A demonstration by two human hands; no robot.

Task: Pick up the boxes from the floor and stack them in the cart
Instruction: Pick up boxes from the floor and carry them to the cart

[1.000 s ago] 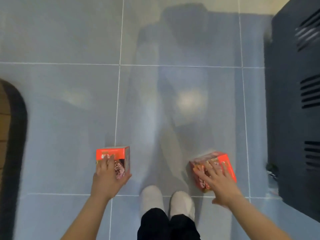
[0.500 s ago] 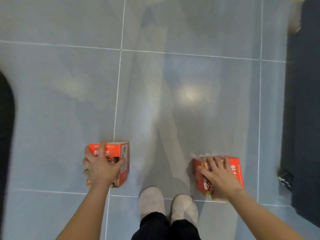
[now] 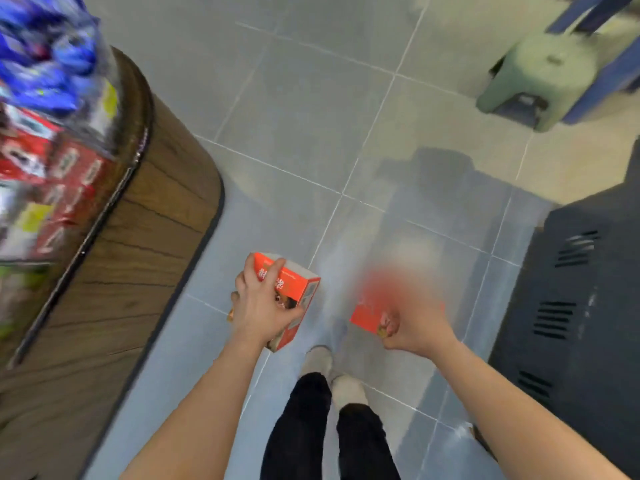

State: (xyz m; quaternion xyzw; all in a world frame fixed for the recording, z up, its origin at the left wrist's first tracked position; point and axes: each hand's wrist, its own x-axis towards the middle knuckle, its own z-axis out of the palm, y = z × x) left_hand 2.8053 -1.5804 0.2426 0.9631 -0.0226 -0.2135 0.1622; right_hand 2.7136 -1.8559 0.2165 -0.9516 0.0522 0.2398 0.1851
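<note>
I hold two small orange-red boxes above the grey tiled floor. My left hand point(image 3: 261, 306) grips the left box point(image 3: 298, 289) from above, fingers curled over its printed top. My right hand point(image 3: 412, 323) grips the right box point(image 3: 372, 310), which is blurred by motion; my fingers curl round its near edge. Both boxes hang in front of my legs. No cart is recognisable in this view.
A rounded wooden display stand point(image 3: 114, 258) with packaged goods point(image 3: 45, 150) fills the left. A dark vented cabinet point(image 3: 571, 306) stands on the right. A pale green stool point(image 3: 536, 77) sits at the upper right beside blue legs. My feet point(image 3: 329, 368) are below.
Both boxes have left the floor and now hang in my hands. My view has swung up and turned, bringing the wooden stand and green stool into sight.
</note>
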